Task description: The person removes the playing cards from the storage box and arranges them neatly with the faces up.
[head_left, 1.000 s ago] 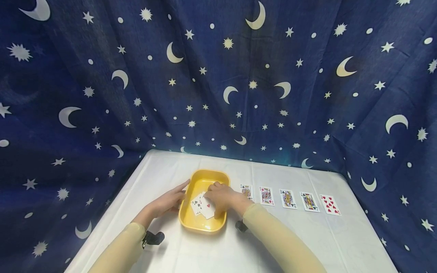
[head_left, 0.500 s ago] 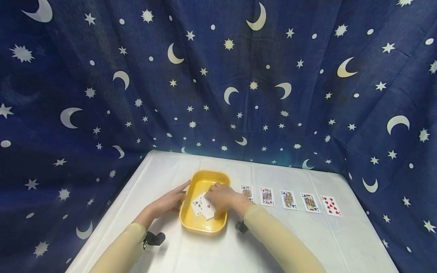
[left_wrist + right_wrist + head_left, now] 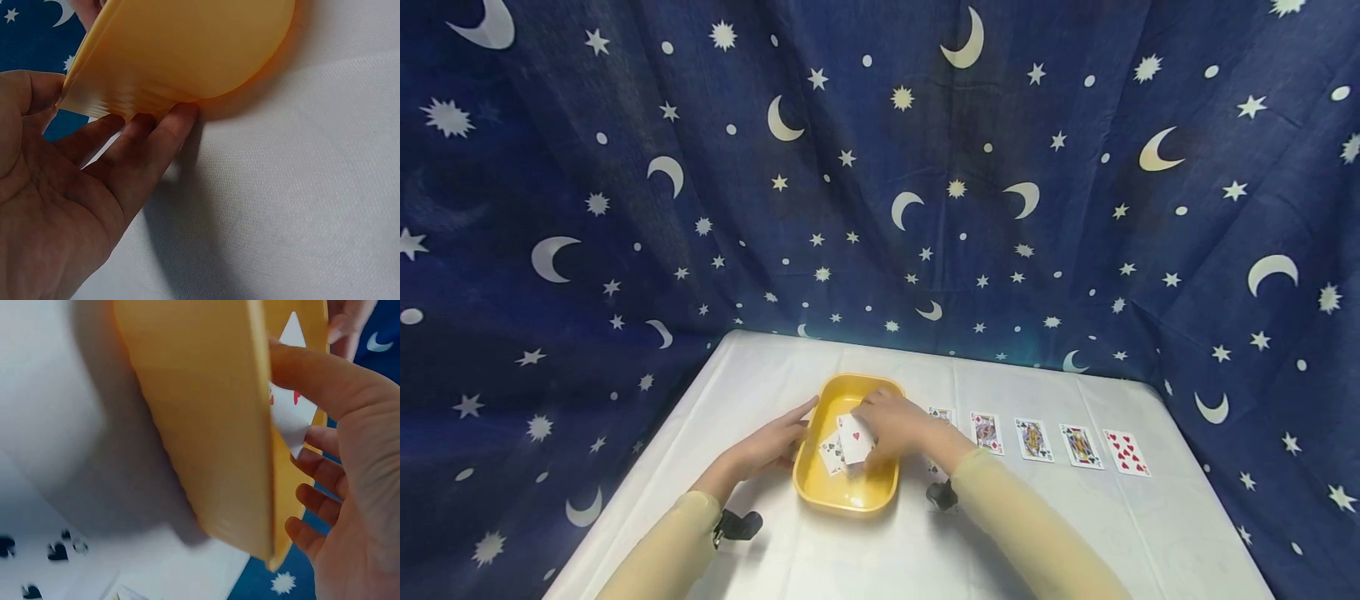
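A yellow plastic tray (image 3: 850, 500) stands on the white cloth with playing cards in it. My right hand (image 3: 895, 427) reaches into it over the right rim. Its thumb and fingers hold the ace of hearts (image 3: 854, 439), a little raised and tilted; in the right wrist view this card (image 3: 292, 415) shows between thumb and fingertips. Another card (image 3: 831, 454) with black pips lies under it. At the tray's left side, my left hand (image 3: 767, 446) touches the outer wall. The left wrist view shows its fingertips (image 3: 184, 112) against the wall and the thumb at the rim.
Right of the tray, several face-up cards form a row, among them a red-suit face card (image 3: 987, 432) and a hearts card (image 3: 1126, 452). A spades card (image 3: 37, 550) lies near my right wrist. A dark blue curtain (image 3: 880, 208) hangs behind the table.
My right hand has raised the ace of hearts slightly and shifted it up and left from the card beneath. The left hand and the tray have stayed put.
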Action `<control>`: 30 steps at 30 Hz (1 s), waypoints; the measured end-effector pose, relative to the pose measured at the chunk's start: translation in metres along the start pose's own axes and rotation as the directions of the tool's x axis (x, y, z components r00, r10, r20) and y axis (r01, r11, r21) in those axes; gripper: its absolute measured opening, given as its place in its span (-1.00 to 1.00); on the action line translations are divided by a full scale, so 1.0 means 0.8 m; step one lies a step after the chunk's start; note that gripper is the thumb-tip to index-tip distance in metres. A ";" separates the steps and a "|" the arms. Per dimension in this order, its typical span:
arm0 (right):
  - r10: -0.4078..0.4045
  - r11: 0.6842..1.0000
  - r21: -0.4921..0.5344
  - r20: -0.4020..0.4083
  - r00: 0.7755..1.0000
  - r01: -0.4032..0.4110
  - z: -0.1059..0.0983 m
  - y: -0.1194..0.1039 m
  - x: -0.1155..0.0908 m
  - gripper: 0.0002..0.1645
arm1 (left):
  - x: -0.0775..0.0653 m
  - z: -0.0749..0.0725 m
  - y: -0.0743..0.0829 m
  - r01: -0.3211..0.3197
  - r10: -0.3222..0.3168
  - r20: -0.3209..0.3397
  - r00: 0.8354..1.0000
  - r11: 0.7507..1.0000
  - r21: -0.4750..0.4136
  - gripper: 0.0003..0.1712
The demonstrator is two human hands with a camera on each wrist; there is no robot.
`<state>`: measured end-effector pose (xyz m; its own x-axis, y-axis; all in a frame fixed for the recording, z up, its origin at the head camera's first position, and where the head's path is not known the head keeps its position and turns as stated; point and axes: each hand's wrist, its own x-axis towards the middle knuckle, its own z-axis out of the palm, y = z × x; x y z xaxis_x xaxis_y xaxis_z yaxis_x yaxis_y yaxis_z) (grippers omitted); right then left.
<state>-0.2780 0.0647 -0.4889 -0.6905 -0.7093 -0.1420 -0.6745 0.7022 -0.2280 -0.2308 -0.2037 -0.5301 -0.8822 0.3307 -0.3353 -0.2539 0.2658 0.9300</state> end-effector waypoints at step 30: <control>0.173 0.984 -0.011 -0.194 0.966 -0.179 -0.054 0.101 -0.142 0.23 | 0.000 0.002 0.001 0.016 -0.016 -0.038 0.999 1.000 0.010 -0.23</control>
<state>-0.2654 0.2050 -0.4498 -0.8344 -0.5511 0.0104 -0.5429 0.8184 -0.1882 -0.2304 -0.2019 -0.5292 -0.8923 0.2923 -0.3439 -0.2641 0.2799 0.9230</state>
